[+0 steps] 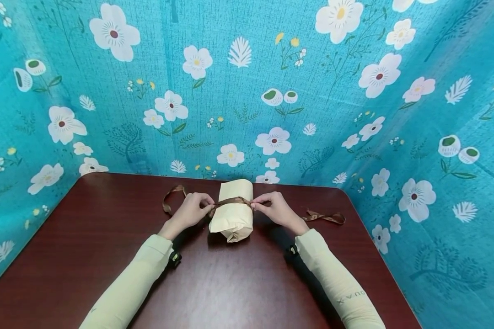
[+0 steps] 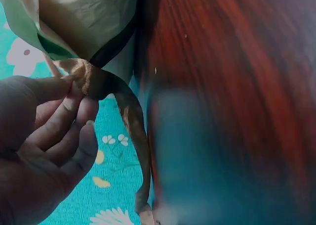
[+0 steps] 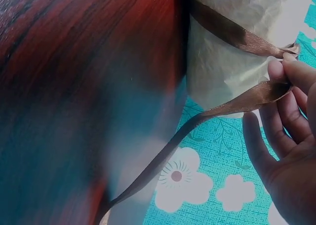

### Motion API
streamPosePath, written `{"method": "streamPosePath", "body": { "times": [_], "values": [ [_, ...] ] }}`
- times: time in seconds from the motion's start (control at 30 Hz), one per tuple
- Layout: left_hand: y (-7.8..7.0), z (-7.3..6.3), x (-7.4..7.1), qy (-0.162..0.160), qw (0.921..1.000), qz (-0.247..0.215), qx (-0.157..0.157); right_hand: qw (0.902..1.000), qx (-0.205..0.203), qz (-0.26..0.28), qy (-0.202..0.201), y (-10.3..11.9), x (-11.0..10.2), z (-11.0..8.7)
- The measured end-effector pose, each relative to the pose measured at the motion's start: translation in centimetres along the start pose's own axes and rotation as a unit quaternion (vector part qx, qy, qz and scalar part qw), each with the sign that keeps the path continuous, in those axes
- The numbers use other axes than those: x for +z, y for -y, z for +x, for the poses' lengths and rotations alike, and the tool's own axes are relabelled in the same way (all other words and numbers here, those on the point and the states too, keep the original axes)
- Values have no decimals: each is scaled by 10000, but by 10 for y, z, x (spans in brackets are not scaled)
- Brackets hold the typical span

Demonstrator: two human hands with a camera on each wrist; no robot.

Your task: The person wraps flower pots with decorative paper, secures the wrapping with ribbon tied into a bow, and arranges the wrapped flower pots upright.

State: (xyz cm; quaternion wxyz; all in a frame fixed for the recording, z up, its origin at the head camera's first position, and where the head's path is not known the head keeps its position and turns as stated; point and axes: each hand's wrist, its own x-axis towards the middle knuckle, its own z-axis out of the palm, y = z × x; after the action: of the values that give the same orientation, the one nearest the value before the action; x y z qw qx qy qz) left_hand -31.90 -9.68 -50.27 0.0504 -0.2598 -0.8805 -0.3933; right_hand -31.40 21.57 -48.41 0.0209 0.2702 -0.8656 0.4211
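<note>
A cream paper-wrapped parcel [image 1: 235,219] lies on the dark red-brown table, its near end folded and crumpled. Around its middle runs a brown satin ribbon [image 1: 233,200], crossed on top. At the parcel's left edge, my left hand [image 1: 194,209] pinches one part of the ribbon [image 2: 81,74] between thumb and fingers, and the loose tail hangs beyond it. On the other edge my right hand [image 1: 276,209] pinches the opposite part; in the right wrist view the ribbon [image 3: 232,34] wraps the parcel's side, and its tail trails from the fingers.
The left ribbon tail [image 1: 167,201] curls on the table left of the parcel; the right tail [image 1: 325,216] lies in a loop near the right edge. Behind the glossy table [image 1: 214,288] hangs a blue flowered cloth [image 1: 214,105], which also covers both sides.
</note>
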Motion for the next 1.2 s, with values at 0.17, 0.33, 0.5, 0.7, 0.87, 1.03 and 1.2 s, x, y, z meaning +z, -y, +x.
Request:
{"method": "streamPosePath", "body": {
  "times": [0.17, 0.33, 0.5, 0.7, 0.87, 1.03, 1.2],
  "values": [
    [4, -5, -6, 664, 9977, -144, -6, 10000, 13, -16, 16, 0, 2, -1],
    [9, -7, -9, 1327, 9906, -119, 318, 9999, -40, -81, -59, 0, 2, -1],
    [15, -8, -18, 899, 9955, -14, 286, 10000, 15, -61, -55, 1, 0, -2],
    [19, -13, -44, 369, 9991, -60, -182, 10000, -10, -64, -69, 0, -5, -4],
    [24, -19, -58, 307, 9992, -140, -223, 9997, -56, -196, -120, -3, -8, -7],
    [32, -23, -58, 553, 9980, -39, -306, 9995, 110, -309, 13, -10, -12, -13],
    [35, -26, -57, 519, 9978, 176, -373, 9992, 108, -376, 119, -15, -16, -18]
  ]
}}
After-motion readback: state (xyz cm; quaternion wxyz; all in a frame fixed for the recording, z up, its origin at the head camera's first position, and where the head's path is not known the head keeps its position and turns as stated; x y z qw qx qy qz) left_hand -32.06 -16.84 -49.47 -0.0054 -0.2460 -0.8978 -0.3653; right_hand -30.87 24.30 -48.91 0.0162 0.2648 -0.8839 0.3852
